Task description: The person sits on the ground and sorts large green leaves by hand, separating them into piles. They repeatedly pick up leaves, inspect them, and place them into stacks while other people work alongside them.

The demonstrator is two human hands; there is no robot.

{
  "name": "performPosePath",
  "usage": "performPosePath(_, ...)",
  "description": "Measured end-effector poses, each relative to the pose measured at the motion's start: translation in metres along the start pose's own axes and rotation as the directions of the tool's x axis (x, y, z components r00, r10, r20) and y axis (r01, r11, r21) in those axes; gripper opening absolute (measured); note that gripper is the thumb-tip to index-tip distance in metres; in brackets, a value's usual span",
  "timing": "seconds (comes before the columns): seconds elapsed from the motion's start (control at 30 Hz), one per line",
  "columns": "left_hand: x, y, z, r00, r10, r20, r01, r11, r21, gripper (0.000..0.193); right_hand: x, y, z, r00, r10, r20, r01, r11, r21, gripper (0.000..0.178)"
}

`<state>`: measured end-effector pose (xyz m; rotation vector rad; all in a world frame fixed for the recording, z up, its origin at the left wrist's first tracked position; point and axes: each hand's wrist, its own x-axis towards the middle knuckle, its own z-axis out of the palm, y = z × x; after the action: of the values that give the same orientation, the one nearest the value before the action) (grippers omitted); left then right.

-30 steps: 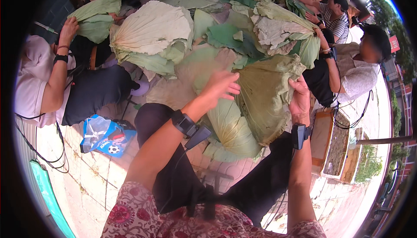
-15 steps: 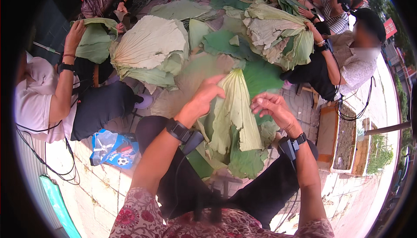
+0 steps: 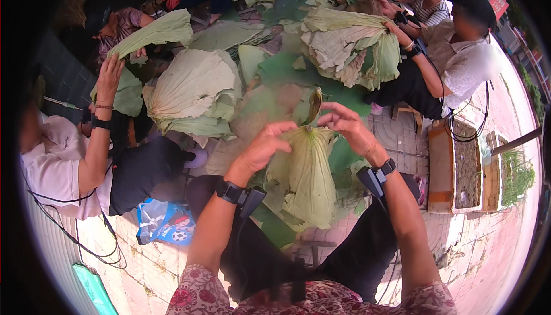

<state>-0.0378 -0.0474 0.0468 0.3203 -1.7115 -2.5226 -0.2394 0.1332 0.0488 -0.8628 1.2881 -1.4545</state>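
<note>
daylight washes out the paving at right, shade dims upper left, haze blurs the centre.

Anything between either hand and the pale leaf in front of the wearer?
Nothing visible. The left hand is at the left of the pale leaf's gathered top, the right hand at its right. A curled piece rises between them, just beyond that top, not covering it.

left hand, right hand at pale leaf

Blue-and-white bag on pale paving
</note>
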Motion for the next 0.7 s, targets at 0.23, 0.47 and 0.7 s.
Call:
performPosePath(0.23, -0.003, -0.004, -0.011, 0.997, 0.058, 0.059, -0.079, 0.882, 0.465, 0.018, 0.003, -0.006, 0.041, 0.959, -0.155, -0.237, 0.077, 0.948, -0.310, 0.088)
performPosePath(0.47, -0.017, -0.009, -0.005, 0.975, 0.127, 0.184, -0.213, 0.780, 0.589, 0.018, 0.011, 0.017, 0.023, 0.965, -0.259, -0.047, 0.194, 0.818, -0.541, 0.040)
performPosePath(0.7, -0.021, 0.015, 0.001, 0.986, 0.087, 0.145, -0.112, 0.978, 0.176, 0.053, -0.008, -0.001, 0.016, 0.982, -0.048, -0.182, -0.012, 0.949, -0.315, 0.009)
